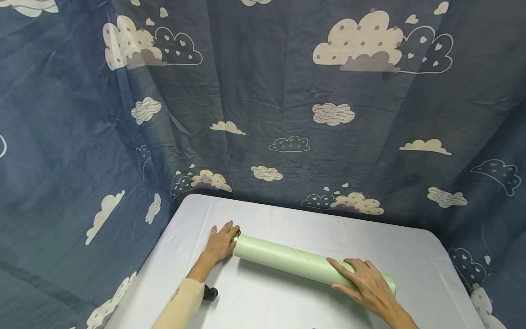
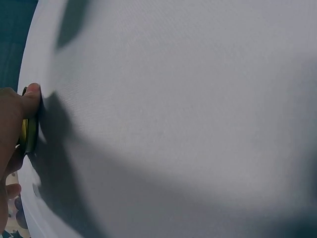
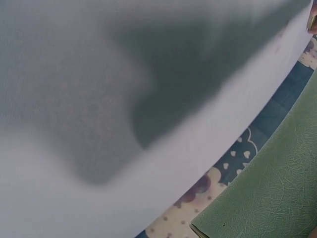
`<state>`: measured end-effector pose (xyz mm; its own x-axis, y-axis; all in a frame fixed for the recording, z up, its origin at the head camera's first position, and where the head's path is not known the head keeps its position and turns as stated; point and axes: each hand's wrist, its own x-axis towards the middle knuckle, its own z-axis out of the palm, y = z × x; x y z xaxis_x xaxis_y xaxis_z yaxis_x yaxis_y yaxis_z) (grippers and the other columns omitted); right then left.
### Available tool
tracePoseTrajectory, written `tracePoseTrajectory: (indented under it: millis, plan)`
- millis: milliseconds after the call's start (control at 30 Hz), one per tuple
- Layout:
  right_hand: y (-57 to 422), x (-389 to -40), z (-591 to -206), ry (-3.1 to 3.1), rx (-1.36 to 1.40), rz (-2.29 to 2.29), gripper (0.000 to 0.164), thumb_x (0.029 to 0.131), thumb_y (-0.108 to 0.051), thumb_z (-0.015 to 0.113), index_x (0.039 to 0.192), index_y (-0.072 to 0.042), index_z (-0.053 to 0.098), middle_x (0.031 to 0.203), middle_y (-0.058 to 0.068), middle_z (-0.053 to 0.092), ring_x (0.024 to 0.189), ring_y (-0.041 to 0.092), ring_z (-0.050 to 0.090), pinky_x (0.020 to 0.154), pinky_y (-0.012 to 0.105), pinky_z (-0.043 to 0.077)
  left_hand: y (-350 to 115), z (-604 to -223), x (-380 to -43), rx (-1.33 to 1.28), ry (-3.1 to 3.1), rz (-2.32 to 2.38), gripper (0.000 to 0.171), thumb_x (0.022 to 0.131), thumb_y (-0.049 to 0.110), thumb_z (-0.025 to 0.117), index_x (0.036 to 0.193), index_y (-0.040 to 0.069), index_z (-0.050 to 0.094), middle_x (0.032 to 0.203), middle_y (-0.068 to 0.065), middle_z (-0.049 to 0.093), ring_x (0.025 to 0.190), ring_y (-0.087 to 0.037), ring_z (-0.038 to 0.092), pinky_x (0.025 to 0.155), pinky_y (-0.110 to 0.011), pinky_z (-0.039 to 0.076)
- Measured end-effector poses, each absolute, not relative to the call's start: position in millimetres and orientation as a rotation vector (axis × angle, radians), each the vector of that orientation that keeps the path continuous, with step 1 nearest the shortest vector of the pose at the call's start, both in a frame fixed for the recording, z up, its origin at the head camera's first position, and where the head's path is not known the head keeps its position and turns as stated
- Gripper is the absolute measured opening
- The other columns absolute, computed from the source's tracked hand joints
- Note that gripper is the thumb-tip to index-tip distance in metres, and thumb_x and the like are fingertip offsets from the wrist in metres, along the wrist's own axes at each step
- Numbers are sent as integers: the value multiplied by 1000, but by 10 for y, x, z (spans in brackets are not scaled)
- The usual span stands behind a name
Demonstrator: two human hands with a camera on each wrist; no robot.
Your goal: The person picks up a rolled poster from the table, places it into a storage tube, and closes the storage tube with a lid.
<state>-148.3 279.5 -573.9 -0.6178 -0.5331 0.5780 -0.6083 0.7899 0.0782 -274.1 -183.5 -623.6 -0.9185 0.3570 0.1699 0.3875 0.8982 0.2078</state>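
Note:
A long pale green tube slants across the middle of the head view, its shadow below it on the white cloth. Near its right end my right hand grips it, thumb and fingers spread around the side. At the tube's left end, my left hand holds a shiny gold lid. The left wrist view shows the lid edge-on, pinched between thumb and fingers. Whether the lid touches the tube is hard to tell. Part of the tube's textured surface fills the right wrist view's lower right corner.
A white cloth-covered table lies beneath both hands. Behind and beside it hang dark blue curtains with cloud prints. A small black object shows beside the left sleeve.

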Motion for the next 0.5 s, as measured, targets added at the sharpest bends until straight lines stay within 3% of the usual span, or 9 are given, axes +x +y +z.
tracePoseTrajectory:
  millis: [300,500]
  plan:
    - [2838,-1512,-5740,-2390,839,178,64,94,-70,57,147,-34,59,102,7,71,83,20,67,68,40,53,-1957,-6267,-2596,-645,-2864,-484,52,96,24,71,139,-2,57,147,-26,58,138,-39,56,105,-68,44]
    - [2841,-1527,-5752,-2382,840,184,64,94,-70,57,146,-33,60,101,7,70,81,20,67,67,39,52,-2007,-6269,-2523,-504,-2811,-870,54,94,25,76,139,1,57,136,-24,66,120,-42,67,100,-62,51]
